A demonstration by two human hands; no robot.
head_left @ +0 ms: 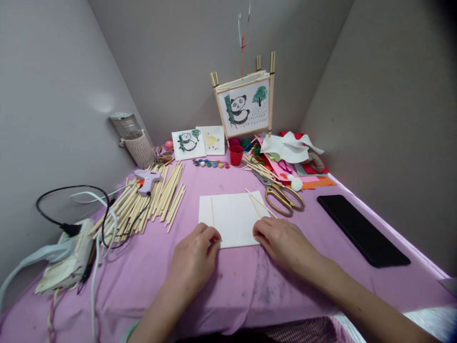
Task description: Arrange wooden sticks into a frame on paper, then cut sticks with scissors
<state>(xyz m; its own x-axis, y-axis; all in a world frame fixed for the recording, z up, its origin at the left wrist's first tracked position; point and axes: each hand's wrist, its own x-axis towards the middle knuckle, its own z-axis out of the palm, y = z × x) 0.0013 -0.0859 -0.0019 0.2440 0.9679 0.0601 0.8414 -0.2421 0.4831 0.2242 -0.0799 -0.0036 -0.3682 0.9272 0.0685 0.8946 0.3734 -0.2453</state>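
A white sheet of paper (233,212) lies on the table in front of me, with a faint crease down its middle. My left hand (198,250) is closed, thumb and forefinger pinching at the sheet's lower left corner. One thin wooden stick (212,212) lies on the left part of the paper and runs down towards those fingers. At the lower right corner my right hand (282,240) pinches in the same way. Two more sticks (256,202) lie slanted across the paper's right side; the hand hides the lower end of one. What exactly sits between the fingertips is partly hidden.
Gold-handled scissors (285,197) lie right of the paper, a black phone (362,228) farther right. Many wooden sticks (143,209), a glue gun (147,180) and a power strip (69,259) with cables fill the left. Behind stand a panda lantern (244,107), a red cup (236,156) and paints (210,164).
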